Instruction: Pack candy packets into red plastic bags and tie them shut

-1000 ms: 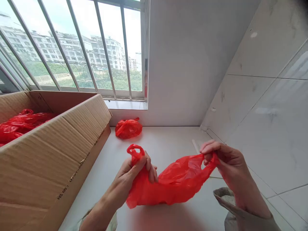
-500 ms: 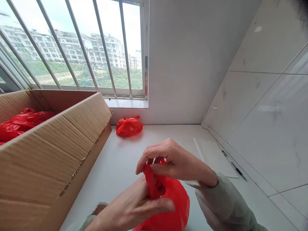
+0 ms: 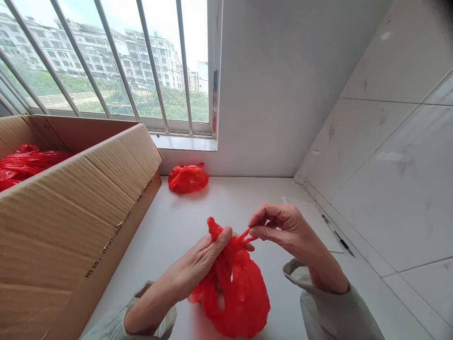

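Note:
A red plastic bag (image 3: 244,293) with rounded, hidden contents is at the lower middle, over the white tabletop. My left hand (image 3: 201,259) grips its gathered neck, the thumb lying across the front and some fingers hidden behind the plastic. To the right, my right hand (image 3: 279,229) pinches a thin twisted end of the bag between thumb and forefinger and holds it stretched away from the neck. A short stub of red plastic sticks up above my left thumb.
An open cardboard box (image 3: 88,189) with red plastic bags (image 3: 31,163) inside stands on the left. Another tied red bag (image 3: 188,178) sits by the back wall. White paper (image 3: 318,226) and a black pen (image 3: 338,235) lie at right, beside the tiled wall.
My right hand has moved right, away from my left, drawing out a thin end of the bag. My left hand now holds the neck with its thumb over it.

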The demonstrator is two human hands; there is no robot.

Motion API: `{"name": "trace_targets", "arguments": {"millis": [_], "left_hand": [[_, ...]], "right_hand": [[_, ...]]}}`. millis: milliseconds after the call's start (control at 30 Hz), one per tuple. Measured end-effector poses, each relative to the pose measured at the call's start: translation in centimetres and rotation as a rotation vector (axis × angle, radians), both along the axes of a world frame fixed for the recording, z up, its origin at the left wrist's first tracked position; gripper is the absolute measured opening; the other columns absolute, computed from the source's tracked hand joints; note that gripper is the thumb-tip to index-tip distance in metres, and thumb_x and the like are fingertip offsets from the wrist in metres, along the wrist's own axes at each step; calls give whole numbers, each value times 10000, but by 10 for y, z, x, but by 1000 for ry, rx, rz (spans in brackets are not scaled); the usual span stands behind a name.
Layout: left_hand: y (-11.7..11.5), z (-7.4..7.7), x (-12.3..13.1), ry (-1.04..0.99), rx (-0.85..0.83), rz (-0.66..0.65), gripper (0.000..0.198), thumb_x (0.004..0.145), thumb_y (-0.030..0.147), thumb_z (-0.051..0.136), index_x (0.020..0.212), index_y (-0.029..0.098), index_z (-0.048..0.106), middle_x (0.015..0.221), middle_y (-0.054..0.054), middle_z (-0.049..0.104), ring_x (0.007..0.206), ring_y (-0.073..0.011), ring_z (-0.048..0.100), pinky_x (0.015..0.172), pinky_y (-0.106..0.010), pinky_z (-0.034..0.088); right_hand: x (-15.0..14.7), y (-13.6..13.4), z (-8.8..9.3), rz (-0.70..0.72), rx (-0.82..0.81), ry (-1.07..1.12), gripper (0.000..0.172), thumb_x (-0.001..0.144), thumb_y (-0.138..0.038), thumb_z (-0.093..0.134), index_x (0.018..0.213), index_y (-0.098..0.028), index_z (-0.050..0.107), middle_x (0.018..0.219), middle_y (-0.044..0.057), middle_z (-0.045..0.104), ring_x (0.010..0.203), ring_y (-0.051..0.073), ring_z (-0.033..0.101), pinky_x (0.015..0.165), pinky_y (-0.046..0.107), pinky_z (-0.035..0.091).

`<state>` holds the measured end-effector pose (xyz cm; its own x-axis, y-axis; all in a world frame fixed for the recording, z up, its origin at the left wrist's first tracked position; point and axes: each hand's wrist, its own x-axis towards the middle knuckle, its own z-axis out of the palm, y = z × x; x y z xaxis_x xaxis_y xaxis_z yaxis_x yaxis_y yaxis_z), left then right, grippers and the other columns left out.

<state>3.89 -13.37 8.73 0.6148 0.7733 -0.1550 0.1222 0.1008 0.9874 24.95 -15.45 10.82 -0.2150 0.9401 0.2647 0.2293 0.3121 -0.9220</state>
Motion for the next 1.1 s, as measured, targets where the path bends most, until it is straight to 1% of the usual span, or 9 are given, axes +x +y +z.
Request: {"name": "trace_targets", "arguments": {"millis": [133,233,300,433,500,567,667,867,1100], "left_hand": [[4,3,0,-70,-333,-190,489,958,574,381,1240,229,581,750,16,676,516,-115,607,612,-237,497],[9,5,-2,-191,-299,-290,279,871,410,625,1003,168,670,797,-9,677,658,-109,601,662,-209,465],[11,4,-4,-233,-220,-358,147,756,232,726,853,141,662,805,-12,665,730,-112,576,669,-194,439],[7,1,-9,-139,-30,-365,158,696,40,601,781,166,558,713,44,580,629,-78,472,592,-178,388],[0,3,-11,-15,124,-337,188,687,20,534,773,187,517,713,51,551,635,-85,461,583,-181,382],[-7,7,-12,110,345,-306,173,720,40,503,791,198,509,757,36,558,701,-107,487,634,-199,402],[-15,9,-11,259,682,-221,131,803,76,451,811,201,489,801,22,547,654,-97,441,589,-196,373],[-9,-18,-10,422,1392,148,269,906,33,352,717,180,474,789,3,564,596,-89,392,532,-213,297],[-10,-28,-9,389,1201,23,310,966,94,289,723,188,455,866,3,572,613,-84,421,564,-195,363]], "right_hand": [[-19,-30,5,0,230,-24,88,833,-117,669,795,-194,655,691,-35,663,624,79,602,626,184,498],[-25,-50,7,199,367,-298,143,861,-69,598,803,-182,665,732,-4,684,637,89,603,620,194,479],[-21,-54,5,262,355,-383,152,880,-83,581,818,-180,681,794,21,705,690,106,631,622,197,484],[-6,-33,-10,124,257,-90,43,851,-205,683,890,-215,698,907,30,711,796,129,654,728,225,525],[-5,-17,-21,84,134,-3,225,807,-288,737,1023,-245,690,1063,46,689,954,165,638,840,277,518],[-8,-4,-32,207,-39,43,392,784,-362,752,1149,-257,655,1132,54,663,1042,192,608,917,324,487],[-15,1,-46,405,-250,171,446,791,-411,731,1186,-226,637,926,28,669,894,177,618,846,313,483],[-16,-9,-52,318,-354,233,438,902,-428,606,1286,-222,558,682,-56,472,631,84,450,634,212,400],[-30,1,-66,352,-324,329,307,878,-453,624,911,-149,652,766,-12,552,679,90,477,629,219,405]]}}
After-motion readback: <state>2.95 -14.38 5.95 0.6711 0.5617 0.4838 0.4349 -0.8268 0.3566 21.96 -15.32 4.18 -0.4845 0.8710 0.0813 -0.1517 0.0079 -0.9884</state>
